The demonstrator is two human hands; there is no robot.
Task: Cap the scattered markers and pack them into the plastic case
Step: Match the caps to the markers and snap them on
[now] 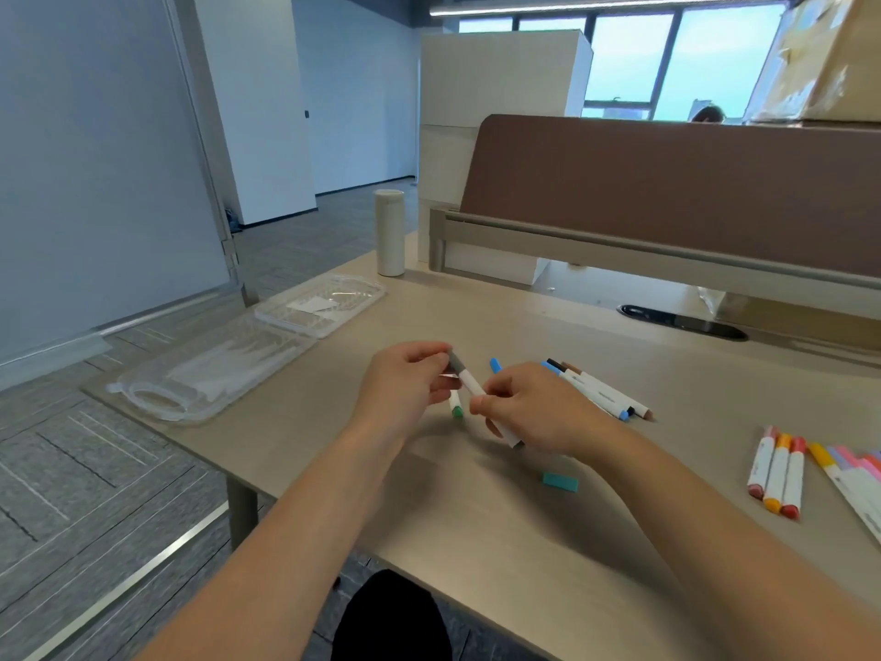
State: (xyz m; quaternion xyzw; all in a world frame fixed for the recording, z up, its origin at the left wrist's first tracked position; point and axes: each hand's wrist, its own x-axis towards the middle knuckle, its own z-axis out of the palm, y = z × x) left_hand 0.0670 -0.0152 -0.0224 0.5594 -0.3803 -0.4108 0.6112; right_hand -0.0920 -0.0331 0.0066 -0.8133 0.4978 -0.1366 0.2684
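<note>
Both hands hold one white marker [472, 385] above the middle of the desk. My left hand [405, 388] pinches its grey cap [456, 361] at the upper end. My right hand [534, 412] grips the white barrel lower down. A green-tipped marker [456, 406] pokes out under my left hand, and a blue-tipped one [495, 365] shows behind my right hand. A loose teal cap [560, 482] lies on the desk near my right forearm. The clear plastic case [229, 360] lies open at the desk's left edge.
Three markers with blue, black and brown caps [596, 391] lie right of my hands. Red, orange and pink markers [777, 472] and several pastel ones [853, 479] sit at the right edge. A white bottle [390, 232] stands at the back, before a brown divider [667, 183].
</note>
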